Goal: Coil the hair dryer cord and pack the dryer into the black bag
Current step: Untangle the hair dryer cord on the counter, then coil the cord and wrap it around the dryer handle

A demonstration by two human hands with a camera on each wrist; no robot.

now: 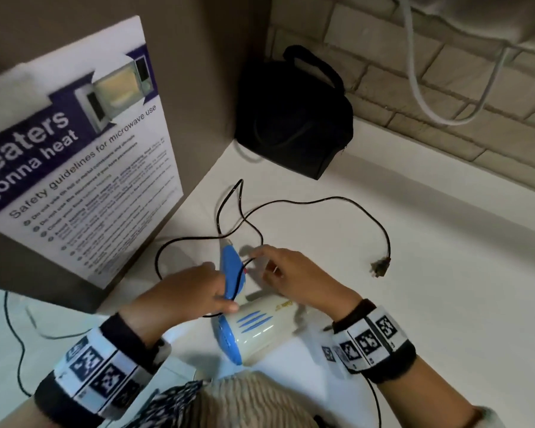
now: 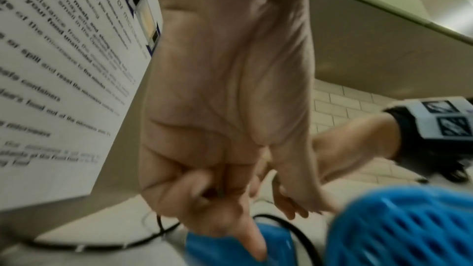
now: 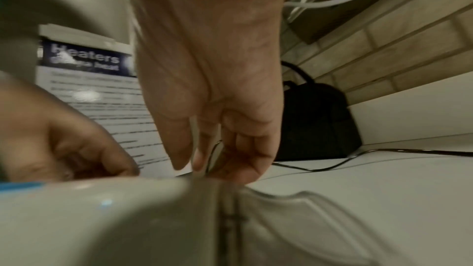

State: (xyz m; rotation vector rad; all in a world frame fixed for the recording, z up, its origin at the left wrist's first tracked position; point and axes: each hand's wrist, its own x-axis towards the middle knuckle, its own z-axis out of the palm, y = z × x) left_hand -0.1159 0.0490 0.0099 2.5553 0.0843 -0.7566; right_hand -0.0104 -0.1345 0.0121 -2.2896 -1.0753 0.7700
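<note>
The white and blue hair dryer lies on the white counter, with its blue handle pointing away from me. My left hand grips that handle; its curled fingers show in the left wrist view. Just right of the handle, my right hand pinches the black cord. The cord runs between its fingertips. Loose loops spread over the counter and end at the plug. The black bag stands in the far corner, its top hidden from here.
A microwave safety poster hangs on the wall at the left. A white cable dangles down the brick wall behind the counter. Another thin black cable trails at the near left. Bare counter stretches to the right of the plug.
</note>
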